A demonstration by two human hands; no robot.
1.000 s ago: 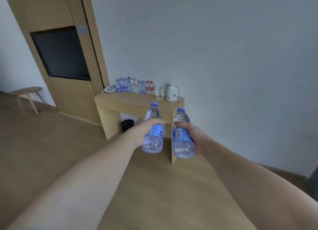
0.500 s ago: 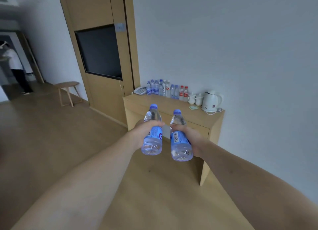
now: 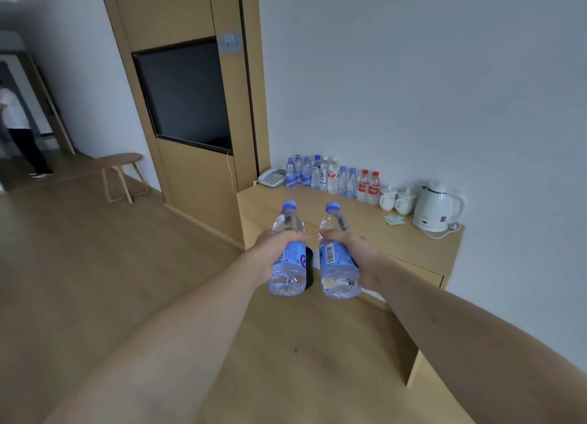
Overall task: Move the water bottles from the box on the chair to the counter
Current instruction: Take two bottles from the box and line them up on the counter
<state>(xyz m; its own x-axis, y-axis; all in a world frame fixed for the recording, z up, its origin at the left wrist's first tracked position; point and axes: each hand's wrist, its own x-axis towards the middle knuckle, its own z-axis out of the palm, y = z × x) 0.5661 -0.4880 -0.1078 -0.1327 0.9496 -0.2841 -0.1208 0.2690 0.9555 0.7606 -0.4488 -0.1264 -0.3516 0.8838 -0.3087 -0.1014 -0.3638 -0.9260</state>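
Both hands, left [image 3: 272,249] and right [image 3: 355,252], each grip a clear blue-capped plastic water bottle [image 3: 287,258] [image 3: 337,261] before the wooden bench [image 3: 397,242].

Both bare forearms reach forward from the lower corners and converge toward the middle. The left hand [image 3: 272,249] has its fingers curled round a water bottle [image 3: 287,258] at mid-body, thumb across the top. The right hand [image 3: 355,252] grips a 2nd water bottle [image 3: 337,261] the same way. The 2 hands sit level, side by side, just apart.
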